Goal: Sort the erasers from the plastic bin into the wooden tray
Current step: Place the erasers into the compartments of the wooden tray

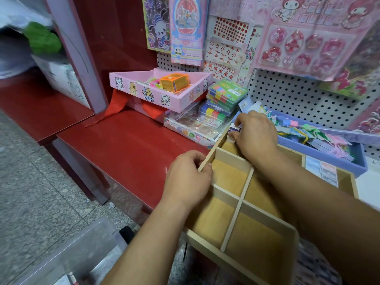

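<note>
Head: right hand (256, 133) pinches eraser (234, 128) in wooden tray (236, 211) corner; left hand (188, 178) grips rim.

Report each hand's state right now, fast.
Left hand: grips the left rim of the wooden tray.
Right hand: pinches a small eraser over the tray's far corner.

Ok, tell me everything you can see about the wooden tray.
The wooden tray is a shallow box of pale, unfinished-looking wood, split by thin slats into several compartments. The near ones show bare floors; a far right one holds a row of wrapped erasers. It sits on the red shelf, with the blue bin just behind it. The left hand grips its left rim, and the right hand pinches a small white eraser at the far left compartment.
</note>
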Available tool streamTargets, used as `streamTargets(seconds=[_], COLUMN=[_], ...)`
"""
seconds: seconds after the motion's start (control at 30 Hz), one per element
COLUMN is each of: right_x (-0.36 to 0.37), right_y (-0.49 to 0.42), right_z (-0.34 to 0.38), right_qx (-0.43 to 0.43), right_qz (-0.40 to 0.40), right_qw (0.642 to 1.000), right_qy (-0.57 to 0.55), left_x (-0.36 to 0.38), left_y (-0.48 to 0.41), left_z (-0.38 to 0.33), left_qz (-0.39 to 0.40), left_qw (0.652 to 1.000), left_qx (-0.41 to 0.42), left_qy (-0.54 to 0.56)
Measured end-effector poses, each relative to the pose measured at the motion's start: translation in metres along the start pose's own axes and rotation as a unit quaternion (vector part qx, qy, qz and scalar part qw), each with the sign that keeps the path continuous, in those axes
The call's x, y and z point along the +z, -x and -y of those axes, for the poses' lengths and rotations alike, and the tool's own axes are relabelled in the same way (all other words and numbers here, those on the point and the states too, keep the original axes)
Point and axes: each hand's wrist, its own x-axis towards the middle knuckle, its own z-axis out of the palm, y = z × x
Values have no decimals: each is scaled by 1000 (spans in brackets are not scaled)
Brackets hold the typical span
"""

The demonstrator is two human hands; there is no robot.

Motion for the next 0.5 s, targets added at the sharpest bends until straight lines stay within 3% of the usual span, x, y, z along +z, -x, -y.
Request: streamTargets(seconds=[0.5], right_x=[-7], right_y=[2], right_z=[-3], right_qx=[12], right_qz=[16], right_qw=[999], right_qy=[-29], left_x=[1], left_y=[-1], left_z=[2], left_qz=[1], left_qw=[1000], left_qx=[2], left_qy=[0])
